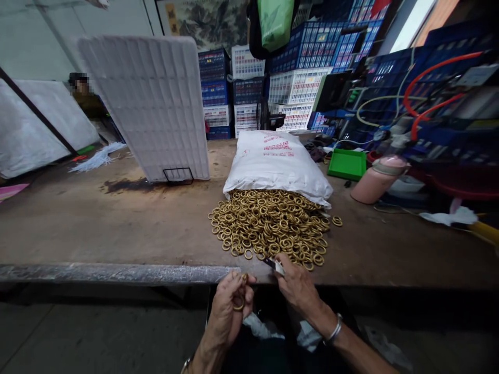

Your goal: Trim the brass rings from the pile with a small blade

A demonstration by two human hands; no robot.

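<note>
A heap of gold-coloured rings [268,223] spills from the mouth of a white woven sack [273,161] onto the table [117,223]. Just below the table's front edge, my left hand [228,306] is closed with ring [238,303] in its fingers; part of another gold piece shows at the fingertips. My right hand [299,288], at the near side of the heap, grips a small knife-like tool [274,265] with a dark, narrow tip and a pale part by the thumb. The tip points left toward the rings. Fingers hide the rest of the tool.
A tall white ribbed panel [156,104] leans in a black wire stand [178,175] at the back left. Right of the sack are a green tray [346,163] and a pink bottle [374,182]. Stacked crates [300,85] stand behind. Another person [88,98] is at far left.
</note>
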